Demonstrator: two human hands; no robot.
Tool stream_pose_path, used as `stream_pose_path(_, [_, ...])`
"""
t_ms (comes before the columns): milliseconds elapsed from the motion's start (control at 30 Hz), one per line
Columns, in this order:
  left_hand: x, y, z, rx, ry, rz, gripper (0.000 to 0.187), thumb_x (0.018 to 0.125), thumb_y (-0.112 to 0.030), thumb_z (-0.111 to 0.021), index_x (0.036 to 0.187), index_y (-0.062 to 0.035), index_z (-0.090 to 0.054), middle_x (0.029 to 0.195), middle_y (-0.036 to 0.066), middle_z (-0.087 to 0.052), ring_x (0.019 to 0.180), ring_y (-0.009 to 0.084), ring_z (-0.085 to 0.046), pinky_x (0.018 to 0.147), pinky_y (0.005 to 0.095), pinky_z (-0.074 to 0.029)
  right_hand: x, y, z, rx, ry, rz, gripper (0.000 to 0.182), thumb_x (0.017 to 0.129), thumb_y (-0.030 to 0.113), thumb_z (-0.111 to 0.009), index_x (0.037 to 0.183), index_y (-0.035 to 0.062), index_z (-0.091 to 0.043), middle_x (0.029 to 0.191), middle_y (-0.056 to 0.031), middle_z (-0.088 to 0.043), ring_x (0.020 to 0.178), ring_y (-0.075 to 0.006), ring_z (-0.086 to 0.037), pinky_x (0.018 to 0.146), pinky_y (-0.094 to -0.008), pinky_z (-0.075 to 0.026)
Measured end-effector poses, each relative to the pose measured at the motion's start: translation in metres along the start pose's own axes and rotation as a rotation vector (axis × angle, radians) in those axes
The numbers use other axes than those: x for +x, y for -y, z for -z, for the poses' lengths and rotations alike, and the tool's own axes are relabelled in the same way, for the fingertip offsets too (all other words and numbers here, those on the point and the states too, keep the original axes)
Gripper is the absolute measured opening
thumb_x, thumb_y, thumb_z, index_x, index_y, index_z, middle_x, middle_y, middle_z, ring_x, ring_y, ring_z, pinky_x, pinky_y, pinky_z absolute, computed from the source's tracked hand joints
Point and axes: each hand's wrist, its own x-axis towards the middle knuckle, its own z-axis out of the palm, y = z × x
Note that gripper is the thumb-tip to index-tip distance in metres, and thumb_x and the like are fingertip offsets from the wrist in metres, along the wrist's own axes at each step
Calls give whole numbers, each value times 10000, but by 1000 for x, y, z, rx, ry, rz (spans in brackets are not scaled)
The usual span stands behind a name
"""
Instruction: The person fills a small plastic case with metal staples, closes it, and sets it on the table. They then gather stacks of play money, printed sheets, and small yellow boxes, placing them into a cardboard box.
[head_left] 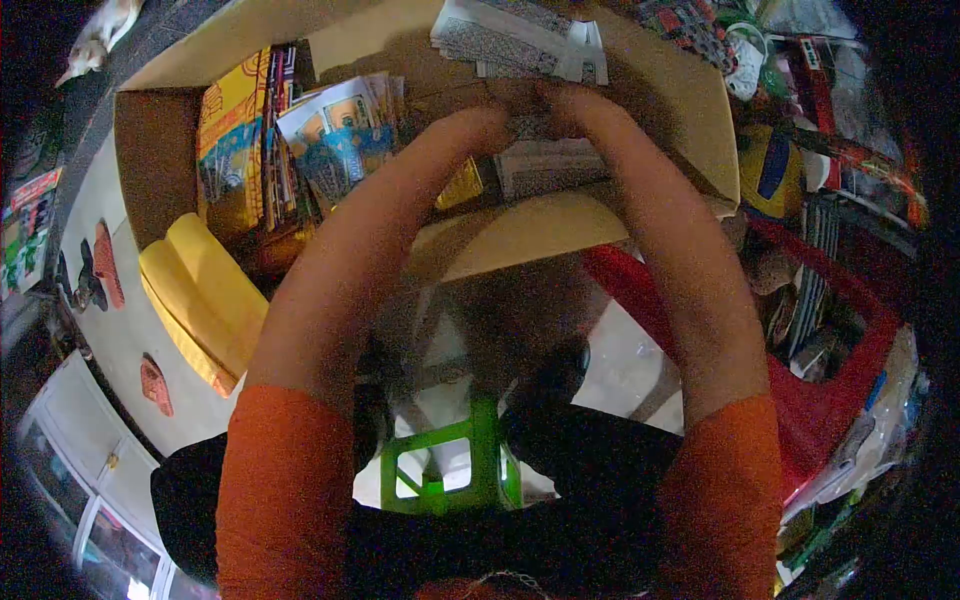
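Observation:
Both arms reach forward into a large cardboard box. My left hand (487,122) and my right hand (565,105) are close together over the box's middle, dim and grainy, so what their fingers hold cannot be made out. Just beyond them, a fanned stack of printed papers (500,38) leans at the far side. More grey printed sheets (550,168) lie below the hands. Colourful packets (345,135) stand to the left of my left hand, beside a yellow patterned packet (232,130).
The cardboard box (590,218) spans the upper middle. A yellow folded item (200,290) is at its left front. A green plastic stool (435,455) stands below, a red plastic chair (840,390) at right. Slippers (108,265) lie on the floor; a cat (100,35) is upper left.

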Motion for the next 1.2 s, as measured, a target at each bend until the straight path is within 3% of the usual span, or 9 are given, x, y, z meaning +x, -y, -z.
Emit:
stream_pose_path(133, [10,5,-18,4,-86,66,497,865,-235,-591,1294,15,-591,1148,276,-680,1062,405,-673,897,506,-538,-20,4,14,325,144,-104,861,699,193,-850,1464,186,-455,1200,-182,-682,1060,-366,-668,918,-486,-538])
stream_pose_path(333, [13,9,-23,-41,32,93,545,874,-220,-602,1352,30,-520,1155,273,-676,1039,413,-674,889,511,-542,-35,19,20,-140,-169,155,806,719,238,-848,1440,188,-491,1328,-170,-610,1191,-391,-600,986,-485,-511])
stream_pose_path(433, [17,20,-38,40,-237,-10,437,870,-209,-600,1226,44,-618,1158,275,-673,1024,413,-676,878,509,-549,-34,20,17,-156,-263,155,729,715,256,-844,1381,173,-561,1252,-158,-657,1142,-384,-631,964,-474,-524])
stream_pose_path(500, [15,19,-19,132,133,-89,432,869,-187,-593,1232,48,-604,1164,280,-666,1057,421,-663,899,509,-541,-38,35,41,-78,138,15,618,711,264,-834,1286,143,-642,1137,-163,-704,1065,-375,-665,901,-474,-543])
stream_pose_path(600, [17,18,-26,-25,33,7,412,868,-178,-607,1212,49,-604,1163,277,-662,1071,425,-655,906,518,-533,-37,36,31,-51,231,-16,529,697,248,-830,1188,107,-693,1056,-182,-724,998,-357,-689,843,-490,-551])
stream_pose_path(700, [-12,-1,-10,-86,-291,56,414,860,-175,-617,1216,35,-603,1123,274,-672,1063,429,-653,912,525,-527,-37,31,33,-12,216,14,525,695,249,-830,1181,104,-694,1061,-183,-723,998,-355,-689,841,-494,-551])
stream_pose_path(1033, [7,26,-16,-126,-233,24,535,891,-326,-613,1350,-56,-565,1192,262,-654,1113,429,-635,956,513,-515,-32,25,43,167,151,155,509,685,252,-831,1150,90,-700,1080,-186,-722,997,-346,-691,831,-508,-549])
stream_pose_path(1133, [51,60,-62,288,-189,-185,588,902,-390,-618,1378,-52,-547,1297,263,-607,1195,428,-593,1006,517,-489,-12,23,23,-12,119,-26,439,706,226,-813,1112,93,-709,1105,-176,-718,996,-342,-692,850,-499,-550])
stream_pose_path(1200, [69,57,-79,-93,-695,114,643,877,-466,-660,1388,-91,-554,1399,245,-543,1282,436,-522,1070,530,-438,-6,20,15,-158,113,6,446,729,214,-794,1150,103,-693,1133,-172,-709,1016,-343,-687,883,-483,-548])
